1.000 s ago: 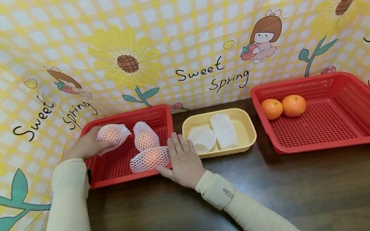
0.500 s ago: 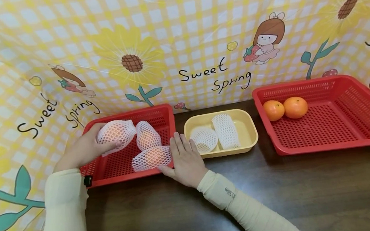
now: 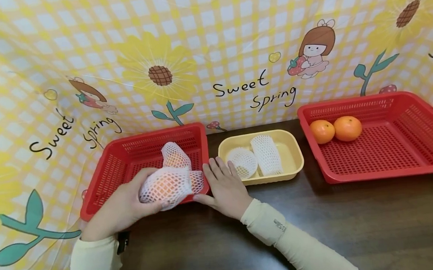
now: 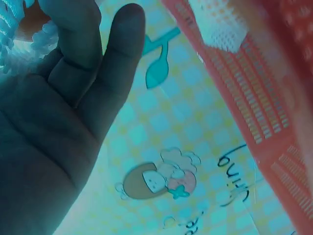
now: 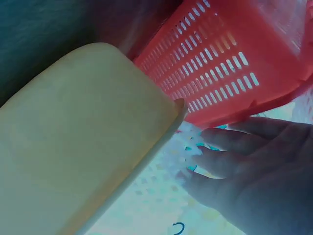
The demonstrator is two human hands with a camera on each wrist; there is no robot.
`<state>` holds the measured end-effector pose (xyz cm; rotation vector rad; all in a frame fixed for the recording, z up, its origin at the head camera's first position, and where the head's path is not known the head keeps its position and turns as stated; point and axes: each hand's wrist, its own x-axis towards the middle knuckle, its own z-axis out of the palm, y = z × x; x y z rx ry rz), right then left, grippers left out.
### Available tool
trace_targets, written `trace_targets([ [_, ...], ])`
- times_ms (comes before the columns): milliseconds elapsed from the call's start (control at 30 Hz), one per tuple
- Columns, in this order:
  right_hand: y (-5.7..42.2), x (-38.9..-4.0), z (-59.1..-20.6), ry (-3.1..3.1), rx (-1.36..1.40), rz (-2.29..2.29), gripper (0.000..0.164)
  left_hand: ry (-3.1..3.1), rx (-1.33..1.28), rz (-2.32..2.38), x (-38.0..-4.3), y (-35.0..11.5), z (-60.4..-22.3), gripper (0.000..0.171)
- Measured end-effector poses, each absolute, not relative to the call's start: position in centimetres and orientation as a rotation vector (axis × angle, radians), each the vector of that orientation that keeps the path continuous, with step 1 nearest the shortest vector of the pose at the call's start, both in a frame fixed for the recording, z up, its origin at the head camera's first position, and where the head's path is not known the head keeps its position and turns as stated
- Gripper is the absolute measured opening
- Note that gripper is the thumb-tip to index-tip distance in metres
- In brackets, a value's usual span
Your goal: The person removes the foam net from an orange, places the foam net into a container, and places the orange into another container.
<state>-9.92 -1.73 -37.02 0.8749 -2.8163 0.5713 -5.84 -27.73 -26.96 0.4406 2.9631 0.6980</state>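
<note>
My left hand point(image 3: 127, 205) grips a net-wrapped orange point(image 3: 166, 187), a round fruit in a white foam sleeve, at the front of the left red basket point(image 3: 133, 150). Part of that foam shows at the corner of the left wrist view, by curled fingers. Behind it a second wrapped orange point(image 3: 176, 157) lies in the basket. Of a third, only the white sleeve end point(image 3: 197, 182) shows; the held one hides the rest. My right hand point(image 3: 226, 189) rests with straight fingers at the basket's right rim. Those fingers point(image 5: 225, 161) lie beside the basket wall in the right wrist view.
A yellow tray point(image 3: 290, 158) stands right of the left basket, with two white foam sleeves point(image 3: 267, 155) in it. Farther right is a larger red basket point(image 3: 387, 143) with two bare oranges point(image 3: 348, 128). A patterned cloth point(image 3: 198, 51) hangs behind, close to the baskets.
My left hand has lifted the wrapped orange from the basket's left part and carried it right and toward me, over the front wrapped orange. My right hand stays at the rim.
</note>
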Motion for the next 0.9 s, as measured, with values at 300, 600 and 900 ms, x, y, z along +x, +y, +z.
trace_targets([
  [300,4.5,-7.5,-35.1,-2.391,1.046,1.044,0.009,2.852,0.723,0.763,-4.1,-22.1,-29.7,0.082],
  [600,8.8,-6.0,-37.8,-2.580,0.984,1.499,0.025,2.658,0.761,0.774,-4.3,-17.6,-35.1,0.077],
  [900,9.5,-5.7,-39.7,-2.677,1.058,1.351,0.021,2.689,0.791,0.724,-4.8,-15.8,-39.0,0.076],
])
